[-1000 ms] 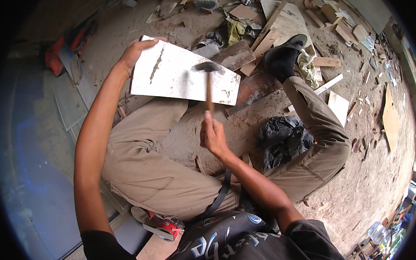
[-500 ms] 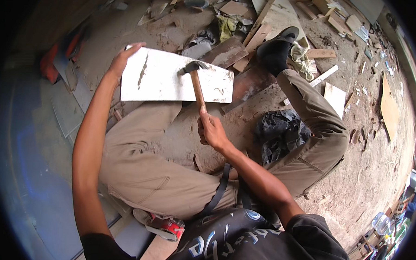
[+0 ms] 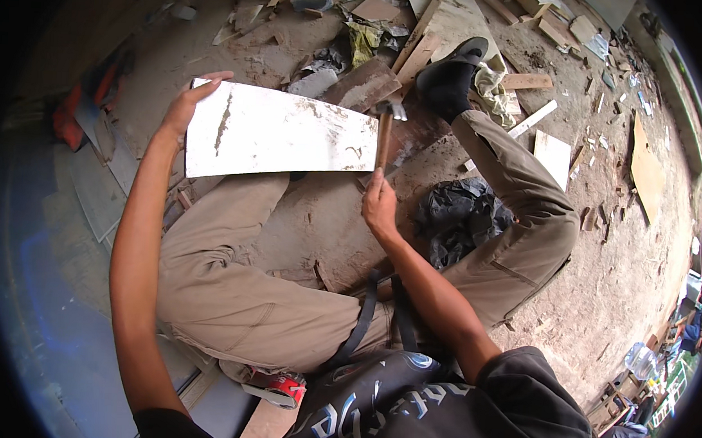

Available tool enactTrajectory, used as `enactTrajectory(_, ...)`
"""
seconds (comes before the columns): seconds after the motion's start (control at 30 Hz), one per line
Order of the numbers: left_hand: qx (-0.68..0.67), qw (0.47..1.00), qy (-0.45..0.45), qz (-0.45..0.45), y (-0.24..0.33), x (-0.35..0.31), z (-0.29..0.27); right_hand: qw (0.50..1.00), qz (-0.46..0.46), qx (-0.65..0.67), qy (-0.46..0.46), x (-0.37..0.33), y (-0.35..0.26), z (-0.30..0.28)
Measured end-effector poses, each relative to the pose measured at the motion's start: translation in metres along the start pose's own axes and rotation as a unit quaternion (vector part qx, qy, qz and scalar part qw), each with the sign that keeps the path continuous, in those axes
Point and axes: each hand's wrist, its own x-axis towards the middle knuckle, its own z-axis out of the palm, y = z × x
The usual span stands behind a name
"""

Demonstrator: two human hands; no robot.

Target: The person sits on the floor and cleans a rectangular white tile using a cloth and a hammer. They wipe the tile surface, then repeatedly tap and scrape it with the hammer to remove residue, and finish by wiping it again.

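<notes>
one hammer (image 3: 383, 138) in the right hand (image 3: 380, 206)

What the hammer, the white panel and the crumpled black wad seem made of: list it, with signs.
Hammer handle: probably wood, by its plain brown look.
Hammer head: likely metal, dark with a bright glint.
White panel: perhaps coated board, smooth with brownish scuffs; its core can't be told.
Black wad: likely thin plastic, slightly glossy along its many creases.
</notes>
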Motion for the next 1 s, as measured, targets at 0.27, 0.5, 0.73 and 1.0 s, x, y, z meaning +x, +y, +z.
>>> enactTrajectory(0.27,0.011,1.0,0.014,-0.015,-0.001,-0.006,-0.001,0.975,0.199,0.1,-0.025,0.001,0.002,-0.009)
enactTrajectory(0.5,-0.007,0.997,0.06,-0.041,-0.004,-0.003,0.0,0.914,0.343,0.206,-0.068,-0.005,0.0,-0.006)
enactTrajectory(0.73,-0.033,0.999,0.033,0.003,-0.001,-0.001,-0.001,0.894,0.362,0.239,-0.109,-0.003,-0.004,-0.009)
enactTrajectory(1.0,0.021,0.999,0.039,-0.009,0.0,0.008,0.004,0.962,0.255,-0.044,-0.083,0.005,0.026,-0.029)
